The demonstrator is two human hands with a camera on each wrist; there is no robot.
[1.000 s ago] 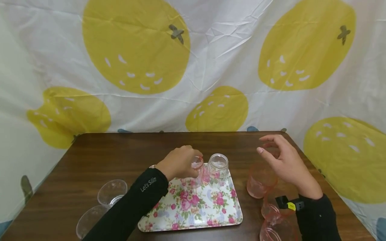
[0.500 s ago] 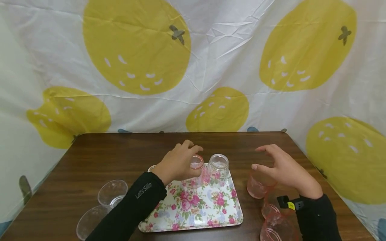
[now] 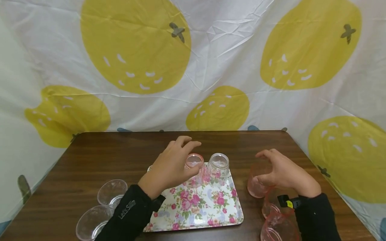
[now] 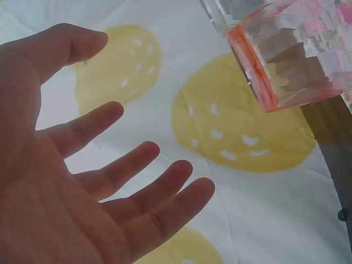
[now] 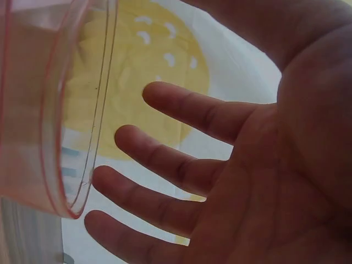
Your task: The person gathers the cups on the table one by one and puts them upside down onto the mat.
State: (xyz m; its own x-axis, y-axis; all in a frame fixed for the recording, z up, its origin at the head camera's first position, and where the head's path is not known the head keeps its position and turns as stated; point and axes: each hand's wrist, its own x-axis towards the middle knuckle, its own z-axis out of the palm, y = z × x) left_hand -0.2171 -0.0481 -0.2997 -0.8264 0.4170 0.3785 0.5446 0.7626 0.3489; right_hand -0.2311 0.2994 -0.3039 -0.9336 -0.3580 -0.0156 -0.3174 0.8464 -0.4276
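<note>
Head view: left hand (image 3: 169,167) over the tray (image 3: 193,221), fingers and thumb apart, holding nothing. Just to its right, partly behind the thumb, a pink glass (image 3: 196,179), upside down on the tray, probably for a steady footing on its rim. Beyond that, a clear glass (image 3: 218,169), likewise inverted. Right hand (image 3: 286,174) at an upright pink cup (image 3: 255,189), fingers and thumb apart, apparently spaced to suit its width; contact uncertain. Below the right wrist, two more pink cups (image 3: 269,211), partly covered by the right sleeve (image 3: 316,217). Left of the left forearm, two clear cups (image 3: 105,195), upright on the table (image 3: 135,147), partly hidden by the left sleeve (image 3: 126,214).

Left wrist view: all digits spread, palm bare; pink glass apart from the fingertips, with patterned cloth behind.

Right wrist view: fingers separated, gripping nothing; cup rim just beside the fingertips; thumb tip out of frame.
</note>
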